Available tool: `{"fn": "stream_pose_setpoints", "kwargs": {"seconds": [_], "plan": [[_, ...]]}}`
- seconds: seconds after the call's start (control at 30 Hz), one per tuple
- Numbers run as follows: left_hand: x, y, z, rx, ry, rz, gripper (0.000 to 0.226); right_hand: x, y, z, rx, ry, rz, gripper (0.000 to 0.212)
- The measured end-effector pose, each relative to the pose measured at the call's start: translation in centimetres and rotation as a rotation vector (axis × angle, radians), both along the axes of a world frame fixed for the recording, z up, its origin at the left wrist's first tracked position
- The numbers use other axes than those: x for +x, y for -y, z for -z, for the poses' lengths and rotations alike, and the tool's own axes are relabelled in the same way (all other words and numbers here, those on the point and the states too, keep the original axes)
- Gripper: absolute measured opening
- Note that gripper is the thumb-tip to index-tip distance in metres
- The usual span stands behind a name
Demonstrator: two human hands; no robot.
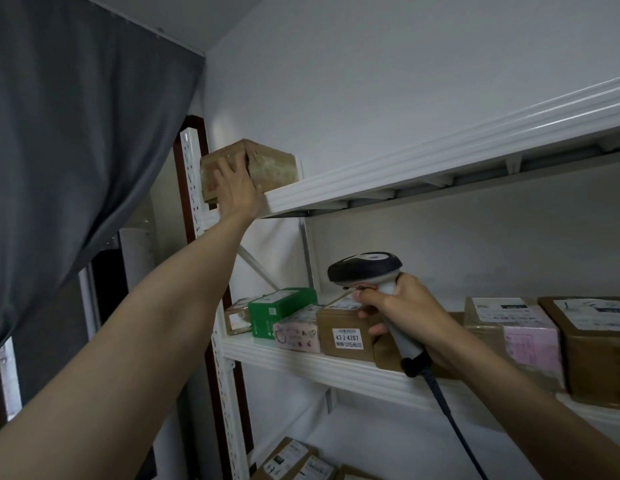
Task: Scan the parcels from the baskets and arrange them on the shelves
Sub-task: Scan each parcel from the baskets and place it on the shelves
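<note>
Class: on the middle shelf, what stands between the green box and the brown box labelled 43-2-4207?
In the head view, one pink patterned box stands between the green box and the brown box, close against both on the middle shelf.

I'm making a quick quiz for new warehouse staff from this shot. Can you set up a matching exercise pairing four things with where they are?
Things:
1. taped cardboard parcel
2. barcode scanner
3. green box
4. grey curtain

Places:
A. middle shelf, near its left end
B. hanging at upper left
C. top shelf, under the left hand
D. gripped in the right hand

Pairs: 1-C, 2-D, 3-A, 4-B
</note>
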State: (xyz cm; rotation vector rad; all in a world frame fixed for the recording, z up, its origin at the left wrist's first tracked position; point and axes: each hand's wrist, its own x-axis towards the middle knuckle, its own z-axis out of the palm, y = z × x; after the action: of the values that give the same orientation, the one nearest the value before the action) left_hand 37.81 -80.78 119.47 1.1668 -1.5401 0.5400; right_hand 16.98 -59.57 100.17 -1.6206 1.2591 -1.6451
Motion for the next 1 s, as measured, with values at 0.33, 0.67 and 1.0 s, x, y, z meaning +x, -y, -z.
{"fn": "stream_pose_setpoints", "kwargs": {"seconds": [0.33,0.67,1.0], "plan": [[0.6,2.6,1.4,0.068,0.157,0.027,0.062,0.0,1.2,0.5,0.033,-0.004,0.014,0.028],[0.5,5.5,0.6,0.235,0.28,-0.09,0.065,0.1,1.7,0.9,0.048,0.011,0.01,0.027],[0.5,7.3,0.0,0.293,0.3,-0.054,0.064,0.0,1.4,1.0,0.068,-0.002,-0.004,0.028]]}}
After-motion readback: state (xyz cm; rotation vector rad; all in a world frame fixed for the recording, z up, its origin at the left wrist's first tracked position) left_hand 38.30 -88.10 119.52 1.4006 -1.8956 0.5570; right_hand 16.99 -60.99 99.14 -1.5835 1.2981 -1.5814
